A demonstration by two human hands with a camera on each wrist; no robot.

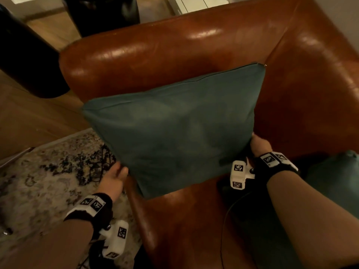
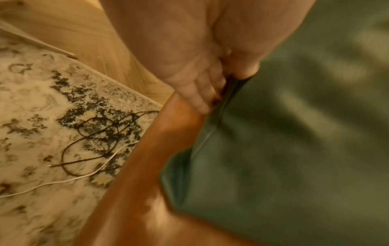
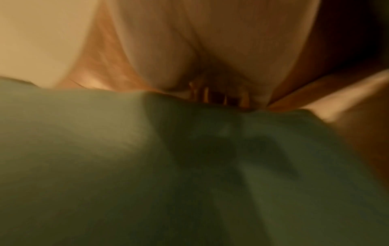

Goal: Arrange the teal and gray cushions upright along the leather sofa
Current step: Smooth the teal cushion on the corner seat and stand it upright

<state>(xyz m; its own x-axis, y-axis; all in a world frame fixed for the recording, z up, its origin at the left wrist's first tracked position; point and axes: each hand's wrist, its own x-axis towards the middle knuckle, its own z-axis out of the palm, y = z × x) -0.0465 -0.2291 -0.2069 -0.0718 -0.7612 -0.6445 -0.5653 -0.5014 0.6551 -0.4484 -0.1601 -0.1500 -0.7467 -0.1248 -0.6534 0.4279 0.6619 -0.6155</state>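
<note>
A teal cushion (image 1: 174, 129) stands tilted over the left end of the brown leather sofa (image 1: 174, 45), its top edge leaning toward the armrest and back corner. My left hand (image 1: 116, 173) pinches its lower left edge; in the left wrist view the thumb (image 2: 242, 66) lies on the cushion (image 2: 294, 133) and the fingers go behind the seam. My right hand (image 1: 259, 145) grips the lower right edge, fingers hidden behind the fabric. The right wrist view is blurred, showing the hand (image 3: 210, 58) above teal cloth (image 3: 126, 166). A second teal cushion (image 1: 330, 171) lies on the seat at right.
A patterned rug (image 1: 48, 171) with loose dark and white cables (image 2: 94, 141) lies left of the sofa, on a wood floor (image 1: 29, 117). Dark rounded objects (image 1: 25, 55) stand at the upper left. A black cable (image 1: 227, 220) crosses the seat.
</note>
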